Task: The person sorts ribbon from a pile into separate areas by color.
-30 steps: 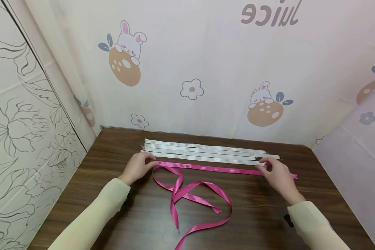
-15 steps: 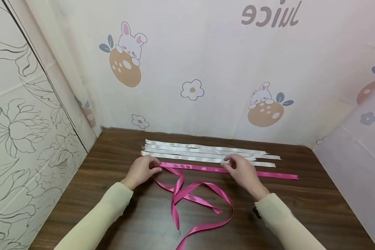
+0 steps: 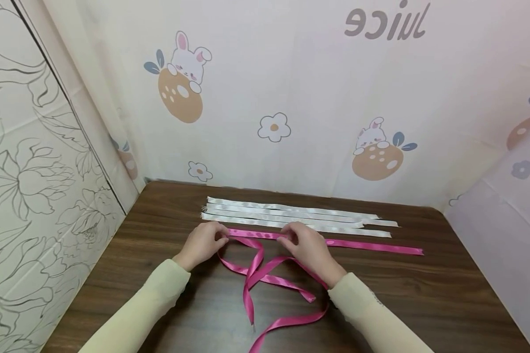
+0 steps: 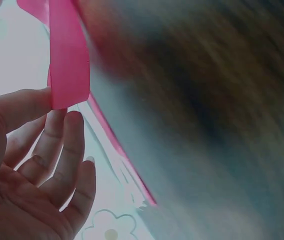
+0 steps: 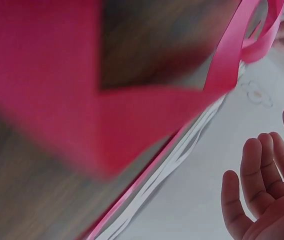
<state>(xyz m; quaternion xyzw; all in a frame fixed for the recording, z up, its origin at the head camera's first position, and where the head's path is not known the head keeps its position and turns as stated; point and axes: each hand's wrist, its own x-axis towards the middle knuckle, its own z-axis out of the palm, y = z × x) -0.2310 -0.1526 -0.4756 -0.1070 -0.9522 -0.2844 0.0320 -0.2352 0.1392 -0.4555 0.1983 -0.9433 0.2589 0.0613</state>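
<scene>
A straight pink satin ribbon lies across the table, just in front of a row of white ribbons. At its left end, my left hand pinches pink ribbon between thumb and fingers. My right hand is over the middle of the straight strip, thumb and fingertips close to it and covering part of it. In the right wrist view its fingers are loosely bent, with nothing between them and the thumb. Loose pink ribbon curls across the table between both forearms.
The dark wooden table meets a pale curtain printed with rabbits and flowers at its back edge. A white panel with line-drawn flowers stands along the left side. One loose ribbon tail runs out of view at the front.
My right hand has slid left along the straight pink ribbon, from near its right end to its middle. The left hand has stayed at the left end, shifting only slightly.
</scene>
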